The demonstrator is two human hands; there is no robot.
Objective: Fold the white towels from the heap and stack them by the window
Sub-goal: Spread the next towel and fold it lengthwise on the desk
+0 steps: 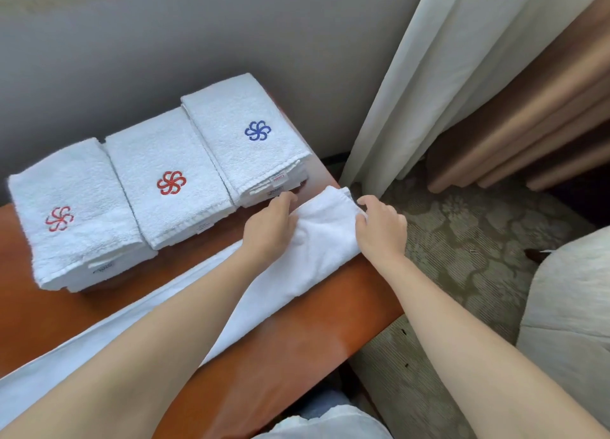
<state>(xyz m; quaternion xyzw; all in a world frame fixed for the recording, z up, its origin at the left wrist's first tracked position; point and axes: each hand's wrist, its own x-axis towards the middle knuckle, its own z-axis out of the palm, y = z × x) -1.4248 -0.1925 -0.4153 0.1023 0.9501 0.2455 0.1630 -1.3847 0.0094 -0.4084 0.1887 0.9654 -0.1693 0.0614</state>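
A long white towel [317, 257], folded into a narrow strip, lies diagonally across the orange-brown table [297, 346], its far end near the table's right corner. My left hand [270, 227] grips that far end on its left edge, and my right hand [379, 230] pinches the right edge, fingers curled into the cloth. Behind them stand three stacks of folded white towels: the left stack [76, 217] and the middle stack [168, 177] carry red flower logos, the right stack [247, 134] a blue one.
A grey wall runs behind the stacks. White sheer curtain [429, 91] and tan drapes [534, 118] hang at the right. Patterned carpet [462, 240] lies beyond the table's right edge. A pale upholstered seat [574, 313] stands at the far right.
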